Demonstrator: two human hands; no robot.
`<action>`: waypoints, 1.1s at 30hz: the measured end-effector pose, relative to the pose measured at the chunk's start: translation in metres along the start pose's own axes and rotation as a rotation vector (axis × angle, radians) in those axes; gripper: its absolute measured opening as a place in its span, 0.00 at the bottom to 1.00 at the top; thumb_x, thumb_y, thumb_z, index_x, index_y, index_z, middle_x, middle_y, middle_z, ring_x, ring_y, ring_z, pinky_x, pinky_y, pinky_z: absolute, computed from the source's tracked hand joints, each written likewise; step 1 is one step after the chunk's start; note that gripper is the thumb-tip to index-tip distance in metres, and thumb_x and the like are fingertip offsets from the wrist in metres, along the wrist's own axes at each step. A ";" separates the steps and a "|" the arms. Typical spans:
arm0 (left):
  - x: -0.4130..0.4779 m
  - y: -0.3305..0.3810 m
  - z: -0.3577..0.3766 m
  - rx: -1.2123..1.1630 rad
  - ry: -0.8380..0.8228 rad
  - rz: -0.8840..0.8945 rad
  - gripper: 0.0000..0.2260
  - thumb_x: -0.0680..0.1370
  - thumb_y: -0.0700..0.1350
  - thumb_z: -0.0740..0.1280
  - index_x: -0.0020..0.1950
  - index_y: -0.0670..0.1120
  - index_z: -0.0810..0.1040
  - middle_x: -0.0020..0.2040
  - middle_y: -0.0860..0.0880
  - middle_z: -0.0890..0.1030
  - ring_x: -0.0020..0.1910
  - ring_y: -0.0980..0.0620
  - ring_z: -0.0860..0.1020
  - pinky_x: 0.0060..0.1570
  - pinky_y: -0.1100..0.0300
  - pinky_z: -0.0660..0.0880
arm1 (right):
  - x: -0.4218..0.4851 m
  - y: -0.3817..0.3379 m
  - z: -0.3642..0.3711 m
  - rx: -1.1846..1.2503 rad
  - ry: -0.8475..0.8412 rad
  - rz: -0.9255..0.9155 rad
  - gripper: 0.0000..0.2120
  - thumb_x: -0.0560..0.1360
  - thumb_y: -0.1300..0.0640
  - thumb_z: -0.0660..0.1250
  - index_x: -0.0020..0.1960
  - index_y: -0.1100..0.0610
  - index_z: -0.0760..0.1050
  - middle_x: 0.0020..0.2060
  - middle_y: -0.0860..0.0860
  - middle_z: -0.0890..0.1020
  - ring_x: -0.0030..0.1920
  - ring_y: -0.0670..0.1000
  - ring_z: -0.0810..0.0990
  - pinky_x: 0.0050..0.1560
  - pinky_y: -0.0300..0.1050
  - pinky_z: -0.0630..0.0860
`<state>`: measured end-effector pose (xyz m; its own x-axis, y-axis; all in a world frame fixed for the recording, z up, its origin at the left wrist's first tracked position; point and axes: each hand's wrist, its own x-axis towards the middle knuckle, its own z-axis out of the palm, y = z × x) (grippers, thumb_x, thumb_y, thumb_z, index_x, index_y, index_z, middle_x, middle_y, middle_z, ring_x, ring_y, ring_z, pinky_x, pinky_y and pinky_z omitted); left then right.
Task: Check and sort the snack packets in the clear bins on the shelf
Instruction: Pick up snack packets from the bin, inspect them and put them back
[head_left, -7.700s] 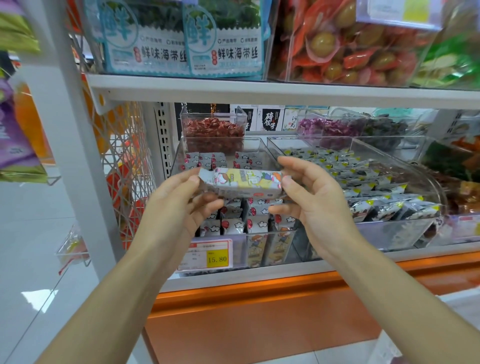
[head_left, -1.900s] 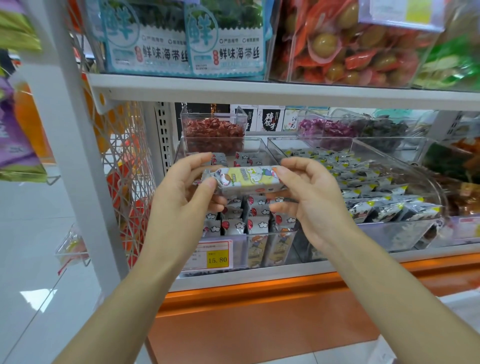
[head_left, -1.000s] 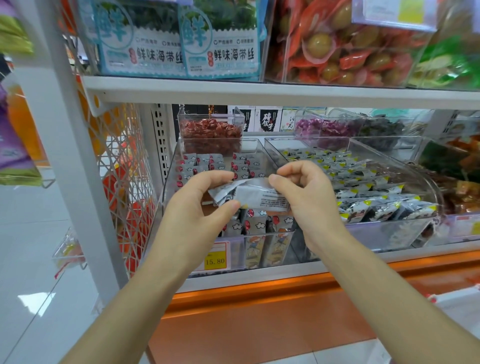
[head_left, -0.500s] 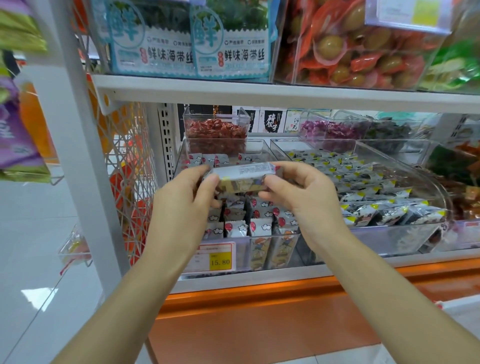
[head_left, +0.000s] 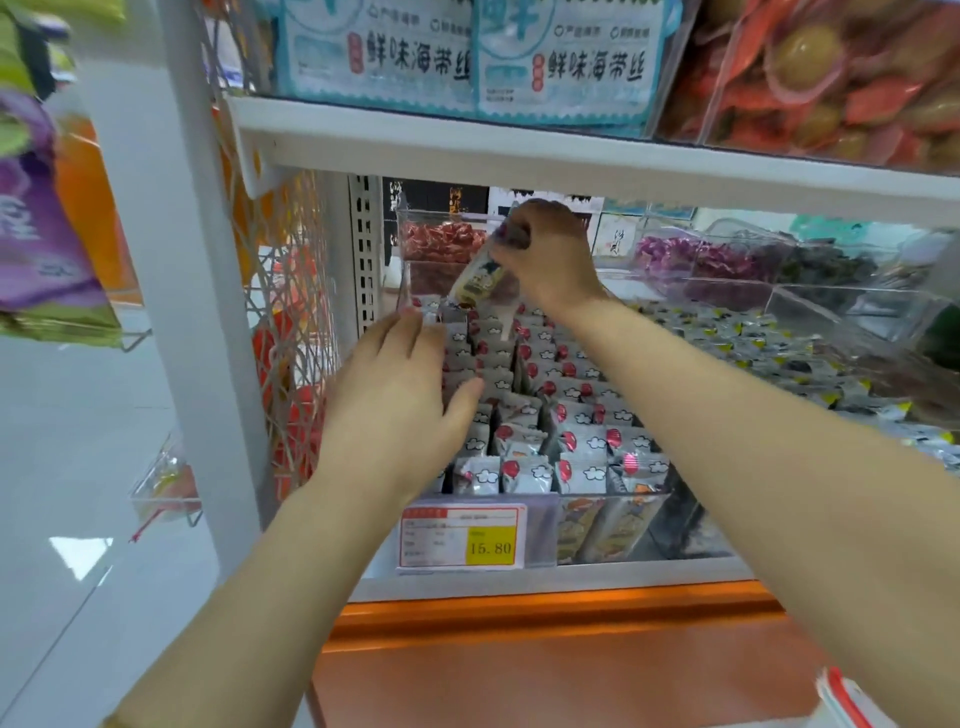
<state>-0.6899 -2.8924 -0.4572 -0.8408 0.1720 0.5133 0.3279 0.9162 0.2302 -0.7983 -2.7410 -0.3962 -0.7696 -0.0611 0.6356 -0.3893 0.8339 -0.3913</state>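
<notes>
My right hand (head_left: 545, 254) reaches deep over the back of the left clear bin (head_left: 613, 525) and pinches one white snack packet (head_left: 478, 280) by its top end, so the packet hangs tilted. My left hand (head_left: 400, 400) lies flat, fingers straight, on the rows of white packets with red balloons (head_left: 550, 415) at the bin's left side. The bin's front carries a price label reading 15.80 (head_left: 462, 538).
A second clear bin of grey and yellow packets (head_left: 753, 353) stands to the right. Small bins of red (head_left: 441, 244) and purple sweets (head_left: 691, 257) sit behind. The upper shelf edge (head_left: 519, 156) hangs close above my right hand. A white upright (head_left: 182, 260) stands at the left.
My left hand let go of the packet and dropped flat onto the rows in the bin. My right hand carried the packet up and back toward the bin's rear. The view moved closer.
</notes>
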 end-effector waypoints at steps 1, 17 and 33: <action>0.000 -0.001 0.001 -0.005 -0.001 0.003 0.26 0.77 0.57 0.59 0.70 0.43 0.68 0.71 0.43 0.68 0.72 0.45 0.60 0.68 0.53 0.57 | 0.005 0.002 0.007 -0.034 -0.031 -0.022 0.10 0.76 0.59 0.66 0.37 0.56 0.68 0.42 0.54 0.71 0.43 0.50 0.68 0.34 0.35 0.60; -0.001 0.000 0.006 -0.083 0.075 0.036 0.23 0.77 0.57 0.59 0.64 0.44 0.74 0.68 0.45 0.71 0.72 0.45 0.57 0.66 0.59 0.49 | 0.027 0.007 0.054 -0.099 -0.383 -0.009 0.09 0.78 0.64 0.60 0.53 0.61 0.79 0.53 0.56 0.82 0.54 0.52 0.80 0.59 0.45 0.73; -0.002 0.000 0.008 -0.146 0.112 0.022 0.21 0.77 0.57 0.60 0.63 0.45 0.75 0.67 0.47 0.72 0.72 0.47 0.57 0.66 0.59 0.52 | 0.036 0.002 0.051 -0.082 -0.136 0.022 0.06 0.78 0.59 0.63 0.41 0.57 0.74 0.43 0.51 0.79 0.41 0.47 0.75 0.47 0.43 0.72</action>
<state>-0.6918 -2.8896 -0.4644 -0.7820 0.1428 0.6067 0.4118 0.8490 0.3310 -0.8524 -2.7691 -0.4080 -0.8413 -0.1114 0.5289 -0.3329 0.8777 -0.3447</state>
